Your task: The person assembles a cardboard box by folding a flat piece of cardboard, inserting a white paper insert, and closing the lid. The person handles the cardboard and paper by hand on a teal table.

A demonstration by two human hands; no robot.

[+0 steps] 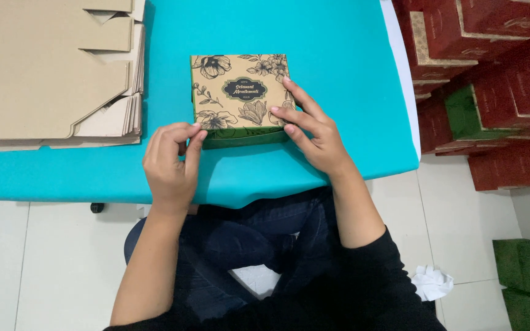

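A big table with a bright blue top (314, 37) is filling most of the view. On its far left side a tall pile of flat brown card sheets (38, 67) is lying, not folded up. Off to the right, red boxes (498, 79) are stacking up beside the table, with green boxes (529, 282) sitting on the floor lower down.

A small brown box with black flowers drawn on its lid (240, 95) is sitting in the middle of the table, near the front edge. Its lid is staying shut, so I cannot tell what is inside. Its front side is looking green.

The right hand (311, 132) is lying flat with fingers spread, pressing on the box's right front corner. The left hand (173, 162) is curling its fingers and pinching at the box's left front corner, thumb meeting fingertips.

A crumpled white paper (430, 283) is lying on the floor.
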